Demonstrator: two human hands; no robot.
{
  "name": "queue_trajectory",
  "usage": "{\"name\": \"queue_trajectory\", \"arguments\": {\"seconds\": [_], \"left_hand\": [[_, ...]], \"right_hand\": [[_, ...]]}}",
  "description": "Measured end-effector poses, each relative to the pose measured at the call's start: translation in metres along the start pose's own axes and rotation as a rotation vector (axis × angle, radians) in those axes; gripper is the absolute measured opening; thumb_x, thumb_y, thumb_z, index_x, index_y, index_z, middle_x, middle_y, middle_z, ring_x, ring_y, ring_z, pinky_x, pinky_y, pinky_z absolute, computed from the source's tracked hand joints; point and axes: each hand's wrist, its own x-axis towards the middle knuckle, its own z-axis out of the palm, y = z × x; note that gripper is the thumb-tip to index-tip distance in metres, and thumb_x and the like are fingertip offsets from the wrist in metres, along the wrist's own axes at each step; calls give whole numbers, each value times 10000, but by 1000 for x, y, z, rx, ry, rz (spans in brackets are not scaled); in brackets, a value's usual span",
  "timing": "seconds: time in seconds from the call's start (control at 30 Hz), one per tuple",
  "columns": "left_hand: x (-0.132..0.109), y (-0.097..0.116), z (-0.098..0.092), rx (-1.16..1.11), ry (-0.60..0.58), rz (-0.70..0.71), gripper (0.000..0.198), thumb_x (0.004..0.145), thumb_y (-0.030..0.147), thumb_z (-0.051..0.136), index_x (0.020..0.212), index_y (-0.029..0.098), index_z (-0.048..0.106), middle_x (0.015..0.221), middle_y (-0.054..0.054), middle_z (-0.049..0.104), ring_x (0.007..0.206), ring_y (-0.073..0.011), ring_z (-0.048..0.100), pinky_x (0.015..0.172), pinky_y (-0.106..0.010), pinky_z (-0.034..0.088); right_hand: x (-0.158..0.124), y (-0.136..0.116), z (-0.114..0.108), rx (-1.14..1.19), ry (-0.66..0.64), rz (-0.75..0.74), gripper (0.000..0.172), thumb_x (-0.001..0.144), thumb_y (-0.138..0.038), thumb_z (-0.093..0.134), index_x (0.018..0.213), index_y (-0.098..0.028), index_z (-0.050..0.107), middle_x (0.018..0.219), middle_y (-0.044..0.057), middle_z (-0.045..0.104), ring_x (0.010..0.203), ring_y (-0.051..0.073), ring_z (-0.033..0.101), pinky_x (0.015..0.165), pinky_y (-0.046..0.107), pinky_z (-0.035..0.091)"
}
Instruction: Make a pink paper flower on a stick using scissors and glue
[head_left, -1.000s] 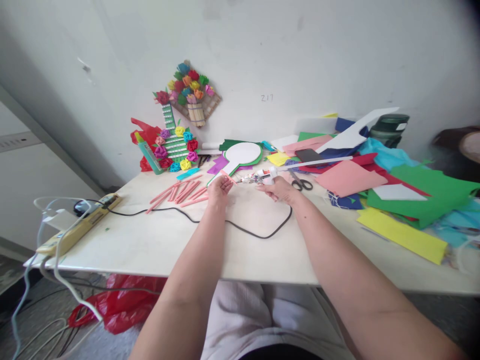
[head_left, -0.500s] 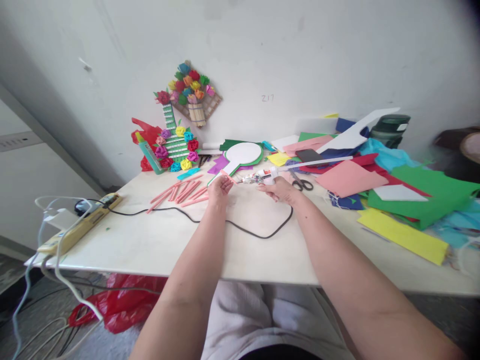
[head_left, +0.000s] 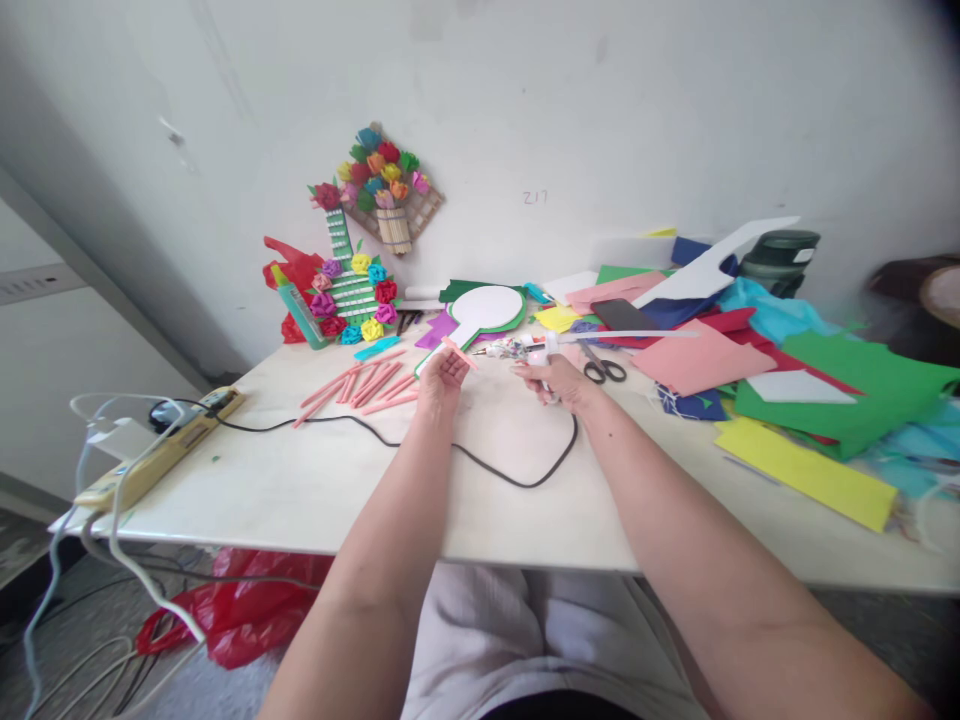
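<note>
My left hand [head_left: 445,374] pinches a short pink paper strip [head_left: 459,353] between its fingertips. My right hand [head_left: 551,378] is wrapped round a white hot glue gun [head_left: 550,345], whose nozzle end points left toward the strip. A long pale glue stick [head_left: 637,334] sticks out behind the gun, and a black cord [head_left: 517,482] runs from it across the table. Behind my hands lies a round white card with a handle and green edging [head_left: 487,308]. Several rolled pink paper sticks [head_left: 375,384] lie left of my left hand.
Black-handled scissors [head_left: 604,371] lie right of my right hand. Coloured sheets [head_left: 847,385] pile up at the right, with a phone [head_left: 624,314] among them. A green glue bottle [head_left: 300,310] and paper-flower decorations [head_left: 352,285] stand at the back left. A power strip [head_left: 161,450] lies at the left edge.
My right hand has tilted the glue gun slightly, and the glue stick's rear end sits a little lower. The cord's loop has shifted left. My left hand barely moved.
</note>
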Motion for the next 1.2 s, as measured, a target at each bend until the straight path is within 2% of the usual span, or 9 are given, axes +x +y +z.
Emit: {"name": "queue_trajectory", "arguments": {"seconds": [0.17, 0.4, 0.77, 1.2], "left_hand": [[-1, -2, 0, -50, -68, -24, 35, 637, 98, 573, 646, 130, 583, 572, -13, 614, 529, -89, 586, 591, -205, 488], [1, -5, -2, -111, -99, -36, 40, 647, 95, 564, 647, 125, 589, 562, -11, 614, 519, -88, 594, 576, -188, 489], [-2, -4, 1, -185, -89, -21, 66, 669, 79, 562, 635, 136, 562, 554, 1, 609, 525, -73, 591, 597, -175, 489], [-1, -2, 1, -197, -78, -15, 106, 699, 76, 515, 632, 131, 575, 562, -12, 615, 510, -75, 585, 552, -172, 477]], "right_hand": [[1, 2, 6, 103, -33, -3, 282, 618, -332, 717, 603, -146, 505, 429, -48, 466, 293, 34, 317, 304, 193, 312], [2, 4, 11, 160, -96, -28, 286, 603, -330, 724, 604, -146, 505, 428, -47, 473, 273, 21, 282, 296, 191, 303], [-2, 2, 19, 212, -144, 38, 283, 612, -326, 720, 630, -149, 500, 422, -54, 469, 271, 14, 252, 298, 187, 297], [0, 3, 11, 193, -209, 69, 287, 616, -325, 724, 656, -151, 501, 439, -56, 474, 279, 9, 267, 306, 171, 286]]}}
